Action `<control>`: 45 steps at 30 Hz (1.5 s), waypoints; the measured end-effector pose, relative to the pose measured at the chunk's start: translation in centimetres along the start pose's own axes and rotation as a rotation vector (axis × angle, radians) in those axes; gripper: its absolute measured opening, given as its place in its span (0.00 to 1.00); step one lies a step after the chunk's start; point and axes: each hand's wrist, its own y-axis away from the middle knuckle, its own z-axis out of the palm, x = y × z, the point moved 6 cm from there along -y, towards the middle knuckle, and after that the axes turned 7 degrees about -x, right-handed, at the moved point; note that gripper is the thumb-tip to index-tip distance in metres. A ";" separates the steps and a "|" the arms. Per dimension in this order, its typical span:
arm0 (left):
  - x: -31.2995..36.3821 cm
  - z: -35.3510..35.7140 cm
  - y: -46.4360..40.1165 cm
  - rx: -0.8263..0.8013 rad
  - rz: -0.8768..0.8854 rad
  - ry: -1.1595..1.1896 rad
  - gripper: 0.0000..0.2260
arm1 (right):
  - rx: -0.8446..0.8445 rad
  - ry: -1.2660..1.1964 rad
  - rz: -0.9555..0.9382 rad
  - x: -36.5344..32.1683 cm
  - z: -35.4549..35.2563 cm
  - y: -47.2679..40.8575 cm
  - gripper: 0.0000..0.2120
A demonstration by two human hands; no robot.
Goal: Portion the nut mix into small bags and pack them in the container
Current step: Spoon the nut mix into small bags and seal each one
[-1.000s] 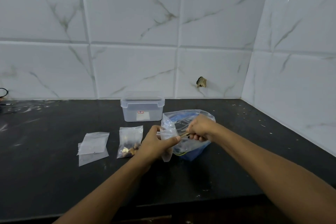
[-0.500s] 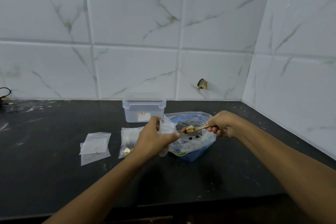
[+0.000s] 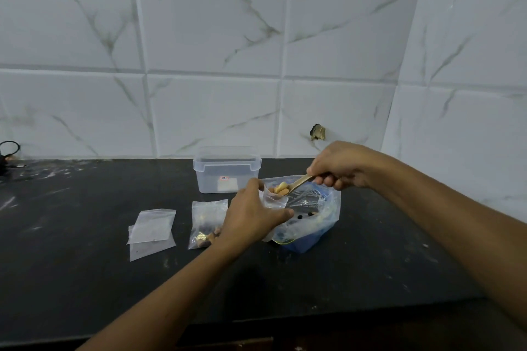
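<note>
- Spoon (image 3: 298,183) loaded with pale nuts, held in right hand (image 3: 339,165), fingers curled round the handle; bowl end sits right at the mouth of small bag (image 3: 272,198).
- Left hand (image 3: 251,219) pinches small bag, thumb and fingers holding the mouth open over nut bag (image 3: 310,216), mid-worktop toward right.
- Step judged: tipping a spoonful in. Do it well by keeping the mouth wide, getting the spoon tip past the rim before tilting, then tilting slowly; stay above nut bag so strays drop back in.
- Risk: thin film may fold shut or nuts roll off the spoon edge.
- Filled bag (image 3: 208,222) lies flat left of left hand; empty bags (image 3: 152,229) further left, overlapping.
- Container (image 3: 226,169) at worktop back edge, lid on; nothing seen packed in it yet, so task looks early.
</note>
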 end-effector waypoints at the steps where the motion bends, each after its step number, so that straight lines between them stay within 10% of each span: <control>1: 0.0 0.1 0.0 0.007 0.001 0.002 0.28 | 0.025 0.092 -0.058 -0.8 0.6 0.3 0.07; 10: -0.8 0.0 0.0 0.012 -0.030 0.118 0.23 | 0.330 1.012 -0.726 -5.6 5.0 4.5 0.11; 15: -1.3 -0.3 0.4 -0.011 -0.037 0.200 0.24 | 0.523 0.621 -0.525 -4.1 -0.6 3.4 0.08; 22: -3.9 0.9 0.9 -0.107 -0.109 0.311 0.25 | 0.381 0.553 -0.079 6.1 -0.5 -4.6 0.09; 34: -4.1 2.7 0.6 -0.203 -0.125 0.446 0.22 | -0.011 0.011 0.055 5.9 6.9 -7.3 0.08; 45: -3.7 0.7 0.8 -0.114 -0.086 0.296 0.24 | 0.009 -0.460 0.236 8.6 3.3 -6.0 0.11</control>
